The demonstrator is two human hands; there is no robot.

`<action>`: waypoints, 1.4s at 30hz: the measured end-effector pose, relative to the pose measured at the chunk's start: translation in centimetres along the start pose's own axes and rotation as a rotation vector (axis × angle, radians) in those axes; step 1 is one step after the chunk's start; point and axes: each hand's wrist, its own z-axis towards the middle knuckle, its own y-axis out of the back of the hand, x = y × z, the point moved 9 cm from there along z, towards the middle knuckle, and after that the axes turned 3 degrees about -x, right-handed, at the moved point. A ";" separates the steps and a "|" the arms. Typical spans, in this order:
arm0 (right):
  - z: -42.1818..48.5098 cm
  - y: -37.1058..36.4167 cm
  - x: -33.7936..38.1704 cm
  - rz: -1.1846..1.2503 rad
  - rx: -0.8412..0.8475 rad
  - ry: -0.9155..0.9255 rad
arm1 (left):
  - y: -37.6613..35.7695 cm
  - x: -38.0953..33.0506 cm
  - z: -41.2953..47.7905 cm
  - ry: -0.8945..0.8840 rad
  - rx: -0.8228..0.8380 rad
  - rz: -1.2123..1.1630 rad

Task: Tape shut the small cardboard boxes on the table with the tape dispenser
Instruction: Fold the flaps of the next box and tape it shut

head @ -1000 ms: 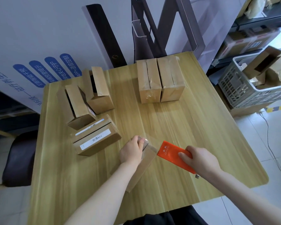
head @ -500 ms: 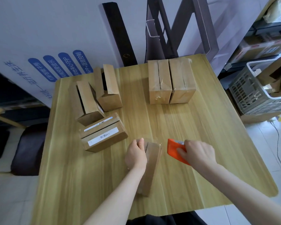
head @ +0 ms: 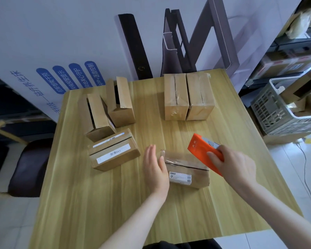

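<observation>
Box (head: 186, 169) against left hand (head: 154, 168), dispenser (head: 201, 151) alongside

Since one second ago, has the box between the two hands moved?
Yes. The near box has turned: it lay end-on toward the person, crosswise to the labelled box; now its long side runs about parallel to that box.

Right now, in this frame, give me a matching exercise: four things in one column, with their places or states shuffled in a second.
Things:
1. dispenser
2. left hand
3. basket
4. far-right boxes

Places or states:
A. off the table, to its right
B. taped, side by side
C. orange, gripped by the right hand
D. fingers straight, at the left end of the near box

Pairs: 1-C, 2-D, 3-A, 4-B
</observation>
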 end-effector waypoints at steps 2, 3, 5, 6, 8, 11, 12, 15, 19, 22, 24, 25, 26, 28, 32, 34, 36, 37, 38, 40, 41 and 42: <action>-0.7 0.2 0.1 0.028 -0.022 0.005 | -1.9 -0.7 0.4 -0.104 0.124 0.049; -1.1 0.1 0.3 0.038 -0.026 0.013 | -2.9 -0.8 0.3 -0.122 0.200 0.078; -1.9 -0.6 0.7 0.047 -0.008 0.029 | -4.8 0.0 0.0 -0.078 0.345 0.143; -2.3 -1.1 0.7 0.044 0.008 0.034 | -5.4 0.8 -0.1 -0.027 0.395 0.171; -2.8 -2.3 0.5 0.039 0.042 0.023 | -5.8 2.0 -0.1 0.066 0.442 0.208; -3.4 -3.4 -0.2 0.089 0.055 -0.020 | -5.8 2.3 -0.2 0.182 0.472 0.065; -3.5 -3.7 -0.4 0.103 0.055 -0.029 | -5.8 2.5 -0.3 0.233 0.479 -0.022; -3.6 -3.9 -0.6 0.121 0.050 -0.036 | -6.2 3.3 -0.4 0.385 0.539 -0.223; -3.4 -4.1 -0.6 0.145 0.076 -0.049 | -6.6 4.1 -0.5 0.439 0.587 -0.224; -3.6 -3.4 -1.8 0.291 0.059 -0.123 | -6.2 2.9 0.4 0.235 0.579 0.099; -3.9 -2.4 -2.8 0.374 0.010 -0.171 | -6.2 -0.6 1.3 -0.149 0.510 0.321; -4.0 -2.0 -3.2 0.395 -0.008 -0.182 | -6.8 -2.4 1.1 -0.307 0.531 0.345; -4.0 -1.6 -3.5 0.412 -0.018 -0.185 | -7.6 -3.8 0.4 -0.417 0.607 0.356; -4.1 -1.1 -3.7 0.455 -0.017 -0.185 | -9.3 -4.5 -1.2 -0.526 0.761 0.439; -4.5 -0.4 -3.0 0.607 0.017 -0.161 | -7.9 -2.0 -1.5 -0.444 0.666 0.576; -4.6 -0.2 -2.5 0.666 0.029 -0.139 | -5.4 0.4 -0.5 -0.276 0.527 0.604; -4.6 -0.3 -2.0 0.709 0.054 -0.121 | -2.8 2.3 0.6 -0.137 0.434 0.628; -4.5 -0.3 -1.7 0.735 0.065 -0.109 | -2.0 3.1 0.9 -0.066 0.440 0.644; -4.5 -0.3 -1.4 0.760 0.074 -0.092 | -1.6 3.5 1.2 -0.014 0.457 0.645; -4.4 -0.2 -0.7 0.795 0.082 -0.058 | -1.6 3.1 1.3 0.024 0.509 0.660; -4.4 -0.2 -0.5 0.809 0.082 -0.045 | -1.8 2.8 1.2 0.019 0.537 0.685; -4.4 -0.1 -0.2 0.822 0.082 -0.035 | -1.8 2.3 1.2 0.007 0.551 0.714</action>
